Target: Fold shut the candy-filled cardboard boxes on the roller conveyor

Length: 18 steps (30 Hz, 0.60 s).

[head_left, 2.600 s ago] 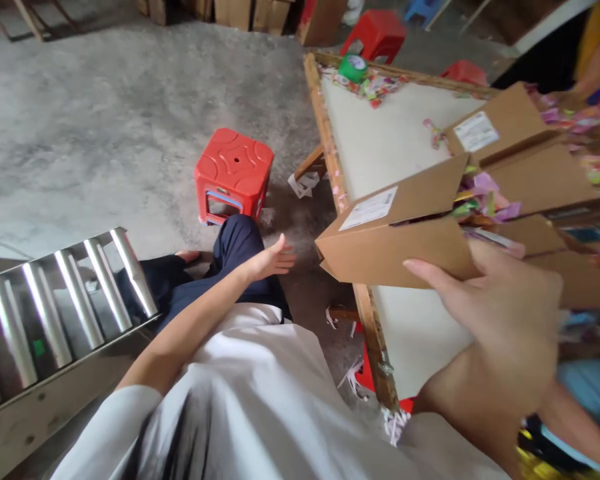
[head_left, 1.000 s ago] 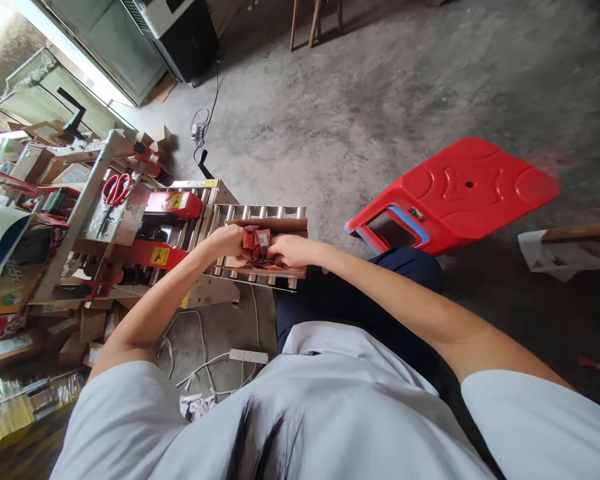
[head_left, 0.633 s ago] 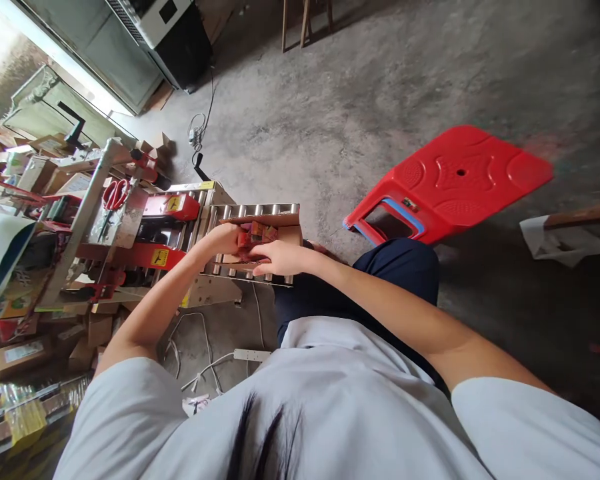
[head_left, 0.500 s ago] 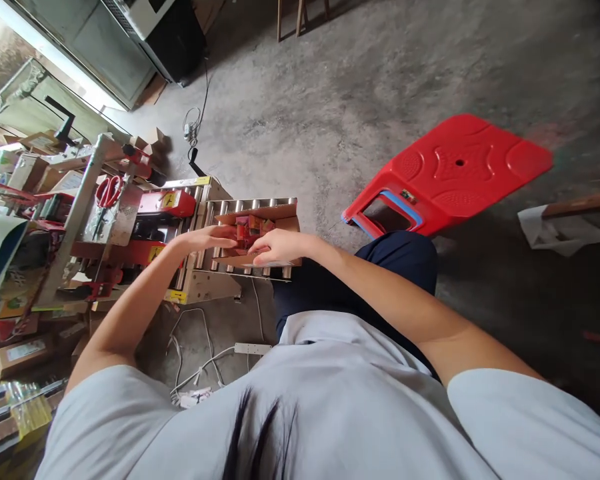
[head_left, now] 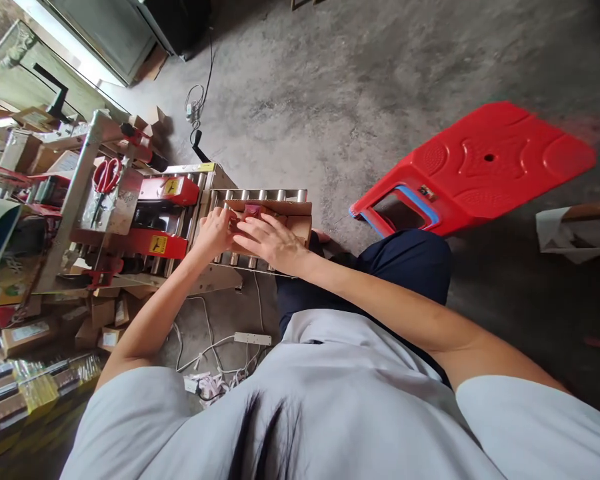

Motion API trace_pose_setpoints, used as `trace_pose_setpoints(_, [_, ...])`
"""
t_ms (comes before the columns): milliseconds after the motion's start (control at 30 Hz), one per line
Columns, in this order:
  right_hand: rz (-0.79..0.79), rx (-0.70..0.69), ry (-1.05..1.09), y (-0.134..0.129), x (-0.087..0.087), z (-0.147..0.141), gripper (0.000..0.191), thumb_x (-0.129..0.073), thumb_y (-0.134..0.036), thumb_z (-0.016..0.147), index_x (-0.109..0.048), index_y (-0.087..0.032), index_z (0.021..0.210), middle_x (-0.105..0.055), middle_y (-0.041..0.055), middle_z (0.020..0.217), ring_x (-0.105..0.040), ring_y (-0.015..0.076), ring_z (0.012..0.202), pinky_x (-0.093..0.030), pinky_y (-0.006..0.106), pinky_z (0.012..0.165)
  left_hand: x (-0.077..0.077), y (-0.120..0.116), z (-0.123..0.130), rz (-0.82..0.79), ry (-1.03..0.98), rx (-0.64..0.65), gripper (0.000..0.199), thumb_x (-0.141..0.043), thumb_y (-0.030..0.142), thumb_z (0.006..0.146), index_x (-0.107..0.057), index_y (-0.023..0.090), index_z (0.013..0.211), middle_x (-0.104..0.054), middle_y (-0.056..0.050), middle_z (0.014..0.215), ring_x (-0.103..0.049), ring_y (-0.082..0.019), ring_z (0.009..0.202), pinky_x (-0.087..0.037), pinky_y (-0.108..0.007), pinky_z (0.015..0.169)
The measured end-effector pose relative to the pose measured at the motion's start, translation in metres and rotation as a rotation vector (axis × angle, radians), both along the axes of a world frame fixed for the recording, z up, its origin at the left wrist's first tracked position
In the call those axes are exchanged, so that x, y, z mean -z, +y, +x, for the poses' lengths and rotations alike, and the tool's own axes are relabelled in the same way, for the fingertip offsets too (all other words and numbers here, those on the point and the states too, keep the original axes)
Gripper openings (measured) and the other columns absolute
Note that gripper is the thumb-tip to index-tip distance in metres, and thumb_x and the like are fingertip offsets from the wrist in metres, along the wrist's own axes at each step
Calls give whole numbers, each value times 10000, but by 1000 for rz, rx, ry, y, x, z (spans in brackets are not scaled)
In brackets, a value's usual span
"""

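An open cardboard box (head_left: 299, 225) lies on the roller conveyor (head_left: 260, 195), with small red and pink packets (head_left: 253, 211) inside it. My left hand (head_left: 214, 233) is at the box's left end, its fingers bent and closed on the cardboard edge there. Across the top of the box lies my right hand (head_left: 273, 244), fingers stretched out and slightly spread over the packets and the near side wall. Both hands cover much of the contents, so the packets' exact kind is hidden.
Left of the box stands a carton-sealing machine with red side guides (head_left: 167, 190). Red-handled scissors (head_left: 107, 175) rest on it. A red plastic stool (head_left: 480, 160) is on the right. Cables and a power strip (head_left: 253, 339) lie on the floor below. Cartons (head_left: 27, 331) are piled at left.
My left hand has drawn back from inside the box to its left end, fingers now bent. The right hand has flattened over the contents, covering more of the packets. The view has shifted slightly.
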State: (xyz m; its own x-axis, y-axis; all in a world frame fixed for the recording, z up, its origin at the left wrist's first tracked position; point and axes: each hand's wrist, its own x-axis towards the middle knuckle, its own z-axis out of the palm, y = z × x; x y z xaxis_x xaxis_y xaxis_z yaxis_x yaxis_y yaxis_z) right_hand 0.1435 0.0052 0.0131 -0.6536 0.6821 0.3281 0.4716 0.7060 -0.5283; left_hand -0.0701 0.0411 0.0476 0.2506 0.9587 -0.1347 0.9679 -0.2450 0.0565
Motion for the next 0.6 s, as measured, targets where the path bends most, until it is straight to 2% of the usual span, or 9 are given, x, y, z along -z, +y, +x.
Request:
trace_pose_setpoints(67, [-98, 32, -59, 5, -1, -7, 515, -481, -107, 960, -458, -181, 1468, -403, 111, 1571, -324, 250, 1468, -220, 493, 1221, 0, 0, 0, 4, 19, -32, 450, -661, 399, 857, -551, 145, 1212, -575, -198, 1189, -547, -373, 1148, -430, -514, 981])
trace_pose_setpoints(100, [-171, 74, -91, 10, -2, -9, 524, -500, -130, 959, -444, -153, 1480, -399, 132, 1572, -342, 266, 1460, -256, 491, 1207, 1, 0, 1, 15, 17, -42, 541, -684, 441, 840, -528, 138, 1261, -562, -213, 1231, -533, -387, 1177, -420, -527, 1002])
trace_pose_setpoints(167, [-316, 138, -137, 20, -4, -9, 477, -492, -199, 982, -486, -134, 1454, -491, 157, 1502, -466, 284, 1370, -385, 443, 1123, 1, -1, 2, 63, -2, -42, 763, -726, 504, 799, -436, 127, 1396, -482, -257, 1384, -467, -415, 1282, -383, -542, 1060])
trace_pose_setpoints(233, [-437, 150, -162, 32, -6, -3, 400, -453, -244, 1005, -593, -168, 1371, -635, 138, 1346, -606, 274, 1206, -473, 375, 1003, -1, -1, 7, 119, -24, -12, 949, -747, 525, 778, -298, 122, 1510, -315, -281, 1540, -338, -433, 1408, -317, -550, 1129])
trace_pose_setpoints(300, [-531, 117, -167, 45, -7, 4, 351, -475, -242, 992, -684, -219, 1273, -722, 91, 1198, -674, 255, 1074, -494, 329, 931, -7, 0, 13, 151, -31, 47, 1047, -754, 519, 775, -188, 126, 1563, -164, -272, 1616, -193, -431, 1491, -217, -561, 1187])
trace_pose_setpoints(367, [-577, 81, -167, 57, -7, 9, 320, -537, -217, 956, -732, -254, 1207, -747, 56, 1145, -691, 247, 1033, -494, 303, 905, -13, 4, 20, 151, -24, 128, 1060, -755, 488, 788, -141, 146, 1582, -100, -247, 1640, -110, -413, 1522, -123, -568, 1217])
trace_pose_setpoints(467, [-566, 124, -240, 65, -7, 6, 273, -577, -257, 949, -762, -227, 1146, -753, 87, 1116, -702, 263, 995, -506, 305, 857, -19, 15, 27, 83, -14, 287, 1035, -775, 407, 788, -152, 183, 1585, -158, -218, 1639, -125, -388, 1527, -70, -560, 1230])
trace_pose_setpoints(600, [-499, 227, -296, 51, -9, -1, 347, -487, -312, 1005, -744, -141, 1164, -737, 186, 1084, -700, 302, 982, -518, 357, 844, -18, 29, 24, -15, -3, 440, 1008, -826, 327, 738, -252, 163, 1550, -404, -218, 1520, -349, -374, 1434, -226, -512, 1204])
